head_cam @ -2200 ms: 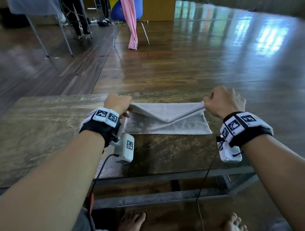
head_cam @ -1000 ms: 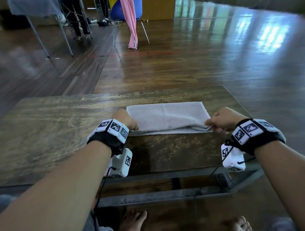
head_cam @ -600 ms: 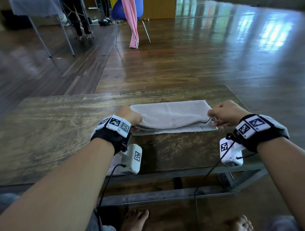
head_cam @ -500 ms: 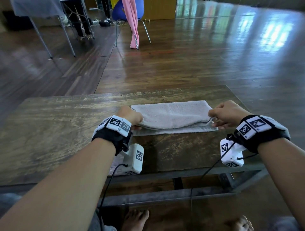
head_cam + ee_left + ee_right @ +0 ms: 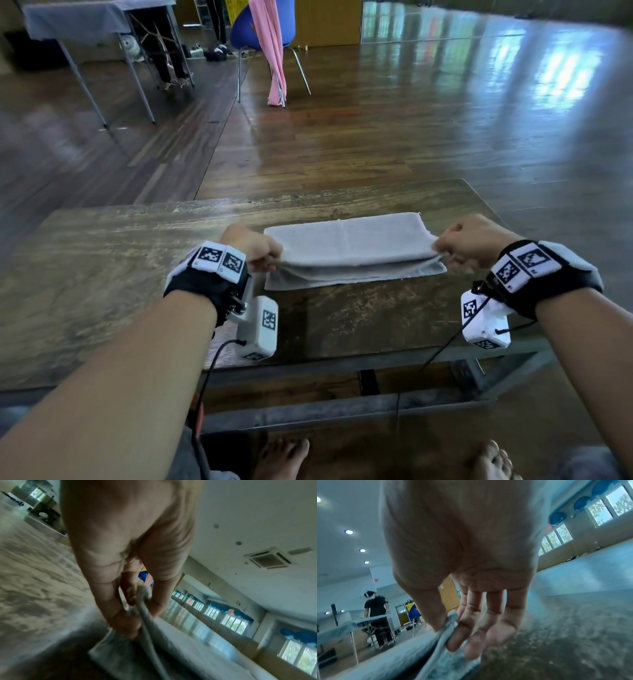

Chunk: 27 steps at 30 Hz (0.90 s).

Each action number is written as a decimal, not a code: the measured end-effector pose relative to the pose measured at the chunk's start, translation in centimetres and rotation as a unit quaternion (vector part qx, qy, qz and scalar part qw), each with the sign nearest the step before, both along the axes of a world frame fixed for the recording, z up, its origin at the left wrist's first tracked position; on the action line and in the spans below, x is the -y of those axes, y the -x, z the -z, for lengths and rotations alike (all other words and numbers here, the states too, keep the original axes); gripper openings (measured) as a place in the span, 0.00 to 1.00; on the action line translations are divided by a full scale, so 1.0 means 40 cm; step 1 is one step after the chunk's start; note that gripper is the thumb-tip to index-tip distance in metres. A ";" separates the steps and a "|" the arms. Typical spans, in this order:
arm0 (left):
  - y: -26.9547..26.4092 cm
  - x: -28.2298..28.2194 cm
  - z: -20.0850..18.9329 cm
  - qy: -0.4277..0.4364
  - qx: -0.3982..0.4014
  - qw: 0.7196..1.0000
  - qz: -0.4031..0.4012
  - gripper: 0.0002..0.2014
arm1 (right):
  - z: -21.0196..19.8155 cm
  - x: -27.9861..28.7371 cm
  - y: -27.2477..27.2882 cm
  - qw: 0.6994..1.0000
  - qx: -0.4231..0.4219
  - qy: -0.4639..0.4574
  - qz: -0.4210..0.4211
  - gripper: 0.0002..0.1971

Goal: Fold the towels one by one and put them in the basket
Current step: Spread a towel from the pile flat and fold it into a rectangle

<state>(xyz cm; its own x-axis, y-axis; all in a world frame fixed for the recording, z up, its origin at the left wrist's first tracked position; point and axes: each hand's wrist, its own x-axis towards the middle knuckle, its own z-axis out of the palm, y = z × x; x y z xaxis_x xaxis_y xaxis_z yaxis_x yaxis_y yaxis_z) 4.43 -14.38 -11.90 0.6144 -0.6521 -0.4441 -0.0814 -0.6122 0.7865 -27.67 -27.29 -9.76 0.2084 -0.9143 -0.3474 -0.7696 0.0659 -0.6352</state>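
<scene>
A grey towel (image 5: 349, 240) lies folded lengthwise on the wooden table (image 5: 102, 267), its top layer lifted a little off the bottom layer along the near edge. My left hand (image 5: 263, 255) pinches the near left corner of that top layer; in the left wrist view the thumb and fingers (image 5: 130, 622) clamp the towel edge (image 5: 145, 609). My right hand (image 5: 455, 246) pinches the near right corner, thumb and index finger on the towel corner (image 5: 448, 623) in the right wrist view. No basket is in view.
The table's near edge sits over a metal frame (image 5: 342, 407), with my bare feet (image 5: 281, 455) below. Beyond the table, on the wooden floor, stand a blue chair draped with pink cloth (image 5: 274, 51) and a cloth-covered table (image 5: 85, 20). A person (image 5: 375, 615) stands far off.
Both hands had folded the far edge toward me and laid it down. Since then they have lifted the near corners of the top layer slightly and drawn them a little apart.
</scene>
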 end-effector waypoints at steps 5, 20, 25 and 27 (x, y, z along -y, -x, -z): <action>0.002 -0.022 0.018 -0.082 0.073 0.993 0.043 0.10 | 0.014 -0.014 0.003 0.993 -0.108 0.025 -0.047 0.13; -0.045 -0.010 -0.003 -0.193 0.099 0.968 0.128 0.10 | -0.010 0.035 0.012 0.995 -0.097 -0.020 -0.033 0.17; 0.025 -0.033 -0.010 -0.132 0.296 0.931 0.165 0.14 | 0.017 -0.009 -0.025 0.961 -0.242 0.121 -0.054 0.11; 0.057 -0.029 -0.011 -0.006 0.359 0.914 0.190 0.15 | 0.033 -0.028 -0.051 0.951 -0.194 0.215 -0.107 0.14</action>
<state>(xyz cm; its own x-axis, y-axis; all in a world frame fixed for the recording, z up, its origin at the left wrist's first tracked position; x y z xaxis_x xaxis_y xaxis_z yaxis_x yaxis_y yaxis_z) 2.14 -13.23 -11.47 0.4799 -0.8770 -0.0239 -0.7825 -0.4401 0.4405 -25.65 -26.15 -11.09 0.3376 -0.9405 -0.0389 -0.9184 -0.3201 -0.2325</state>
